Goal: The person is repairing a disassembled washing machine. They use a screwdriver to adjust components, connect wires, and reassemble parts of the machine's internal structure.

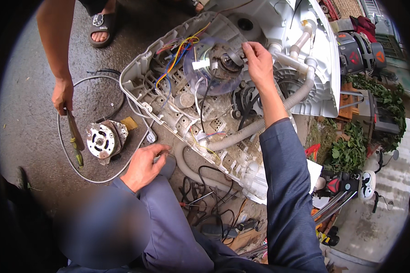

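My right hand reaches over the dirty underside of a washing machine lying tipped over. Its thumb and fingers pinch the end of a curved metal strip beside the round hub on a clear plastic disc. My left hand hovers by my knee, near the machine's lower edge, fingers loosely bent and apart, with nothing visible in them. Yellow, blue and red wires cross the base above the disc. A ribbed grey drain hose runs over the underside.
On the floor at left lies a detached motor, ringed by a grey cord. Another person's hand dangles a long tool with a yellow-green part there. Black cables and a red-handled screwdriver lie below the machine.
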The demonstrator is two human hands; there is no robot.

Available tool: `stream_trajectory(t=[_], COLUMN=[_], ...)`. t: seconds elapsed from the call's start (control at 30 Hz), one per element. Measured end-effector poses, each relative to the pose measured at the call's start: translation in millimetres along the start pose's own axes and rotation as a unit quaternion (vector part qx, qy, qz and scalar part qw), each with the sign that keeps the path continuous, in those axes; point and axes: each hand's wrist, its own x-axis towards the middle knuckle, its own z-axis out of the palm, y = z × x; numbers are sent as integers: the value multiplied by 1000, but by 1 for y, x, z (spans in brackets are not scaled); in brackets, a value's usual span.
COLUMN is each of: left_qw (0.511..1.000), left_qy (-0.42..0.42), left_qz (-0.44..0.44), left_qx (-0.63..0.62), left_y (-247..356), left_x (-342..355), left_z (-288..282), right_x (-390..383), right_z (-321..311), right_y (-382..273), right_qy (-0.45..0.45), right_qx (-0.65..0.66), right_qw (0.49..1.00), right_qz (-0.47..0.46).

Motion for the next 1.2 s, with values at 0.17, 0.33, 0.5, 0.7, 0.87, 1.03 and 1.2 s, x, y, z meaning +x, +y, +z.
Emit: stream_trajectory(t=[0.17,0.33,0.5,0.7,0.87,1.03,1.2], left_qw=[1000,999,998,998,998,998,998], left_qy=[-6,2,12,-1,2,-1,2], left_qz=[-14,32,65,55,52,56,67], left_qx=[-15,-31,-12,-16,-19,-14,-17], left_y=[3,24,30,40,37,39,38], left_x=[3,17,26,30,30,29,28], left_z=[3,12,15,15,18,21,25], right_x=[-12,-19,-27,-28,-27,-26,-33], right_z=[1,2,4,3,2,3,6], right_y=[-16,-15,-23,-22,-29,-22,-26], right_qy=[27,47,53,61,48,67,85], right_qx=[-47,-56,-59,-56,-55,-86,-59], right_qw=[997,993,992,993,994,985,988], right_qz=[-62,-97,-98,-85,-84,-133,-115])
